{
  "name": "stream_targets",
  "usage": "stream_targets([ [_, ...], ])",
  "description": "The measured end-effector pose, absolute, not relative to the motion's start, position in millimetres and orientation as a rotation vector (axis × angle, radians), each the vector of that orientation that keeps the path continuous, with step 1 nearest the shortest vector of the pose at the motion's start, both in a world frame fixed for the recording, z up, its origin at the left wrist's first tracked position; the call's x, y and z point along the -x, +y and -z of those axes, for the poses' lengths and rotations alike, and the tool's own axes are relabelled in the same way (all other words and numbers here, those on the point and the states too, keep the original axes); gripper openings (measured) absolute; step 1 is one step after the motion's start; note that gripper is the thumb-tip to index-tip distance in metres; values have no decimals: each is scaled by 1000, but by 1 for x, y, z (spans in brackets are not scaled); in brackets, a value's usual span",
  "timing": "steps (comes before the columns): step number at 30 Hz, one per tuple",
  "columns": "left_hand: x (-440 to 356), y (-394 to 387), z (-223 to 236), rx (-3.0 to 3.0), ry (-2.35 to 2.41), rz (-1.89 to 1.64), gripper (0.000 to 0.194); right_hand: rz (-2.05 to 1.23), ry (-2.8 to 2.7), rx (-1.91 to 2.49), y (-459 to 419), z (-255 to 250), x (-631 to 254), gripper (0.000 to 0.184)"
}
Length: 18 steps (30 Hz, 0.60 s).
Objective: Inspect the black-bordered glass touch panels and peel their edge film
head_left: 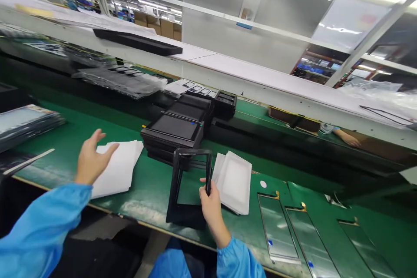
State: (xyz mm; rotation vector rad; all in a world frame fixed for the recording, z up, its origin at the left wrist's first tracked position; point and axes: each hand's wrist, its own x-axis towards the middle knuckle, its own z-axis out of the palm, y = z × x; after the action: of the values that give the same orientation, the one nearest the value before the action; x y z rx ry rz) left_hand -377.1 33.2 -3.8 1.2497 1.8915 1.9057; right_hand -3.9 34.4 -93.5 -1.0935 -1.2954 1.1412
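Note:
My right hand (211, 203) grips the right edge of a black rectangular frame (190, 182) that stands tilted on the green bench, its open middle showing the mat behind. My left hand (91, 158) hovers open, fingers spread, just over a stack of white sheets (119, 169) at the left. A second stack of white sheets (233, 181) lies right beside the frame. Behind the frame stands a pile of black screen units (174, 132).
Several glossy strips (280, 230) lie on the green mat (146, 191) at the right. Dark trays (26, 124) sit at far left, bagged parts (124, 80) further back. A white shelf (260, 82) crosses above. Another person's hand (348, 138) rests across the line.

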Motion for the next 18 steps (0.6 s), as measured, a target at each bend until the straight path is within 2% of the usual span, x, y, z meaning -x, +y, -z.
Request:
stream_targets([
  [5, 260, -9, 47, -1368, 1347, -1539, 121, -1147, -1281, 1066, 25, 101, 6, 30],
  [9, 204, -21, 67, -1222, 1030, -1465, 110, -1135, -1297, 1034, 19, 105, -1, 34],
  [15, 185, -30, 86, -1193, 1100, -1594, 103, -1091, -1324, 997, 14, 107, -10, 36],
  [18, 178, -30, 89, -1216, 1264, -1652, 78, -1105, -1346, 950, 9, 106, -11, 35],
])
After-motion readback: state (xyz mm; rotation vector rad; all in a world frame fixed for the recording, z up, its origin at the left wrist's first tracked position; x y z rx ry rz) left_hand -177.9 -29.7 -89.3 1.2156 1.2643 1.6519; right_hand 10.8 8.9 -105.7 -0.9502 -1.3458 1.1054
